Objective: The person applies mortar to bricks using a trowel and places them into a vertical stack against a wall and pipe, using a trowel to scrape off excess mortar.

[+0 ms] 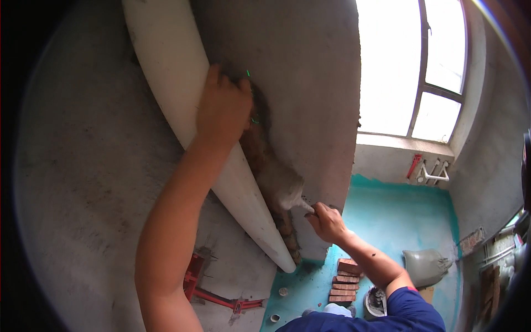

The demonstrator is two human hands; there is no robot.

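Observation:
A long white pipe [166,72] slants from the upper left down to the floor beside a grey plastered wall. Between pipe and wall runs a rough, dark gap with exposed brick [255,148]. At its upper part is my left hand [224,105], fingers bent and apart, over the pipe's edge; nothing held shows, and the fingertips' contact is unclear. Small bright green marks [254,119] glow beside it. Lower down, my right hand [327,222] is closed round the handle of a trowel [306,206]. Its mortar-coated blade lies against wet grey mortar [279,180] in the gap.
On the teal-coated floor [376,205] stand stacked red bricks [345,288] and a bucket of mortar [376,303]. Farther right lies a grey sack [427,266]. Red pipes [221,299] run along the left wall; white pipes [436,171] project below the window [390,66].

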